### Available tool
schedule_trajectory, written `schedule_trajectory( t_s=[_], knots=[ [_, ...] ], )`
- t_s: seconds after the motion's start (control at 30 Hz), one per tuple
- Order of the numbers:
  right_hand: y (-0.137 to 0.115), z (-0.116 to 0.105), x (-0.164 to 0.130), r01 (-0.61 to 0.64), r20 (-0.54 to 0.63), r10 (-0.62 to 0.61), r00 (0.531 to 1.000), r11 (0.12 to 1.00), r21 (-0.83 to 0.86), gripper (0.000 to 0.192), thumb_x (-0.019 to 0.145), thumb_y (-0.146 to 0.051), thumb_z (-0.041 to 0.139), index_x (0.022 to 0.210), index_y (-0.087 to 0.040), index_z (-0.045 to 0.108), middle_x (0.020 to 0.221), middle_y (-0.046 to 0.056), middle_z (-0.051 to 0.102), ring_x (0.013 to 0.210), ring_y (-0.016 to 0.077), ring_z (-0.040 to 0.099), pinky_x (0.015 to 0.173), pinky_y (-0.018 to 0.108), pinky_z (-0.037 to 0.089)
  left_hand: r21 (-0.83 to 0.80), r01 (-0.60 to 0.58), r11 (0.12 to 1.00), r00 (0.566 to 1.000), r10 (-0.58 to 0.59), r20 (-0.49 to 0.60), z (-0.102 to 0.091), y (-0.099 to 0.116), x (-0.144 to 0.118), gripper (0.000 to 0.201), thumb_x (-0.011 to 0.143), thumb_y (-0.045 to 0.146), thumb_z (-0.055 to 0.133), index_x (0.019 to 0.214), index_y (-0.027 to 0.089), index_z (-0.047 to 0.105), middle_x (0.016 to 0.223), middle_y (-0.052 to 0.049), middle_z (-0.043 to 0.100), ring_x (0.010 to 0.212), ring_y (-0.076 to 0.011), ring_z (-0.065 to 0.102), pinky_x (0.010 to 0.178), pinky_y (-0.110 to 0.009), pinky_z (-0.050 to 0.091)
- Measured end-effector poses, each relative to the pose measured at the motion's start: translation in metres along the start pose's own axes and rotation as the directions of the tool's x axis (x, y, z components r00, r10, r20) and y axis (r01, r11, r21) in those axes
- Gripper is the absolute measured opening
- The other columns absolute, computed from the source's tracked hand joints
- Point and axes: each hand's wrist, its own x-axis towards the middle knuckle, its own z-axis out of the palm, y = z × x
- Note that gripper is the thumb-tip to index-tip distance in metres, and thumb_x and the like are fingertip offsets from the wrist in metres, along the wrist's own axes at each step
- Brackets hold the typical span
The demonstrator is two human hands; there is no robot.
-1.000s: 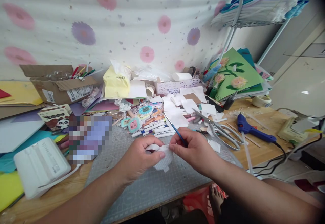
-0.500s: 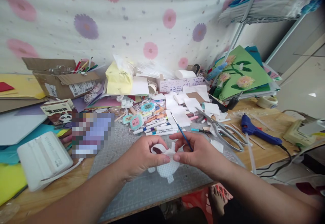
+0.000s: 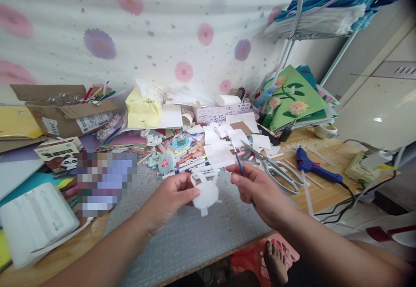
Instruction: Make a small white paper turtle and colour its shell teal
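My left hand [image 3: 177, 196] pinches a small white textured paper cutout [image 3: 206, 194] by its left edge. The cutout has a rounded body, two ear-like strips on top and a small tab below; it is held above the grey cutting mat [image 3: 182, 243]. To its right, apart from it, my right hand [image 3: 248, 185] is closed round a thin paintbrush [image 3: 238, 160] with a blue handle, its tip pointing up and away. Beyond the hands lie several white markers [image 3: 191, 165] and white paper pieces [image 3: 219, 154].
Large metal scissors [image 3: 279, 172] and a blue glue gun [image 3: 316, 167] with its cord lie at right. A cardboard box [image 3: 71, 113] stands at back left, with a white box-shaped device [image 3: 39, 222] nearer. Small blue and pink crafts [image 3: 167, 162] rest among the markers.
My right hand has moved away from the cutout, keeping the brush. My left hand holds the cutout alone, its textured face now fully showing. The whole view has shifted slightly.
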Motion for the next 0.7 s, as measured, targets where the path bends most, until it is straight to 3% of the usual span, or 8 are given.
schedule_trajectory(
  t_s=[0.1,0.2,0.3,0.47,0.53,0.6,0.67,0.7],
  knots=[
    [-0.012,-0.018,0.005,0.04,-0.053,-0.034,0.998,0.993,0.113,0.025,0.075,-0.039,0.065,0.071,-0.015,0.066,0.062,-0.002,0.051,0.046,0.0058,0.036,0.044,0.021,0.029,0.039,0.011,0.999,1.0,-0.011,-0.01,-0.003,0.002,0.002,0.017,0.076,0.03,0.064,0.075,0.015,0.055,0.072,0.001,0.058,0.066,-0.0126,0.051,0.062,-0.024,0.04],
    [-0.02,-0.027,0.007,0.1,-0.091,-0.087,0.992,0.985,0.139,0.032,0.076,-0.046,0.063,0.066,-0.016,0.066,0.058,-0.003,0.046,0.053,0.009,0.04,0.052,0.024,0.038,0.083,0.052,0.995,0.998,-0.054,0.028,-0.003,0.002,0.003,0.021,0.074,0.032,0.065,0.069,0.015,0.054,0.063,0.003,0.056,0.059,-0.0107,0.048,0.056,-0.022,0.037],
    [-0.021,-0.027,0.007,0.091,-0.085,-0.08,0.993,0.985,0.147,0.034,0.077,-0.047,0.062,0.066,-0.015,0.066,0.05,-0.006,0.037,0.047,0.0081,0.034,0.048,0.022,0.035,0.129,0.149,0.98,0.987,-0.155,0.037,-0.001,-0.001,0.004,0.025,0.071,0.037,0.066,0.071,0.014,0.057,0.063,0.001,0.06,0.058,-0.0122,0.052,0.056,-0.024,0.04],
    [-0.021,-0.019,0.005,0.064,-0.063,-0.054,0.997,0.985,0.162,0.03,0.076,-0.043,0.065,0.063,-0.016,0.063,0.049,-0.005,0.041,0.045,0.0074,0.035,0.045,0.02,0.034,0.266,0.237,0.935,0.971,-0.239,-0.025,-0.004,-0.008,0.009,0.028,0.069,0.042,0.066,0.07,0.016,0.057,0.06,-0.001,0.063,0.056,-0.0155,0.057,0.055,-0.026,0.043],
    [-0.022,-0.016,0.003,0.062,-0.051,-0.054,0.997,0.985,0.162,0.03,0.075,-0.043,0.066,0.063,-0.016,0.064,0.049,-0.005,0.042,0.044,0.0073,0.036,0.044,0.02,0.034,0.442,0.173,0.88,0.985,-0.156,-0.074,-0.008,-0.006,0.01,0.03,0.069,0.045,0.065,0.065,0.017,0.057,0.056,-0.001,0.061,0.053,-0.0161,0.055,0.051,-0.025,0.039],
    [-0.023,-0.012,0.0,0.062,-0.042,-0.056,0.998,0.985,0.158,0.03,0.074,-0.043,0.067,0.063,-0.016,0.064,0.05,-0.004,0.045,0.044,0.0074,0.038,0.044,0.02,0.034,0.64,0.053,0.766,0.99,0.043,-0.134,-0.011,0.0,0.007,0.03,0.069,0.047,0.065,0.064,0.018,0.059,0.057,-0.001,0.062,0.054,-0.0168,0.054,0.051,-0.025,0.036],
    [-0.023,-0.007,-0.003,0.063,-0.031,-0.059,0.998,0.988,0.141,0.03,0.074,-0.044,0.067,0.064,-0.015,0.065,0.05,-0.004,0.049,0.045,0.0077,0.041,0.046,0.02,0.036,0.739,-0.069,0.67,0.953,0.262,-0.15,-0.008,0.008,0.002,0.026,0.072,0.046,0.063,0.068,0.02,0.064,0.065,-0.002,0.064,0.06,-0.0177,0.055,0.056,-0.026,0.037],
    [-0.022,-0.005,-0.005,0.065,-0.021,-0.063,0.998,0.991,0.119,0.031,0.075,-0.044,0.066,0.064,-0.015,0.066,0.049,-0.003,0.05,0.045,0.0079,0.043,0.047,0.02,0.036,0.734,-0.128,0.667,0.936,0.327,-0.134,-0.004,0.012,-0.002,0.024,0.075,0.043,0.06,0.071,0.02,0.065,0.066,-0.002,0.064,0.062,-0.0178,0.055,0.059,-0.026,0.038]
  ],
)
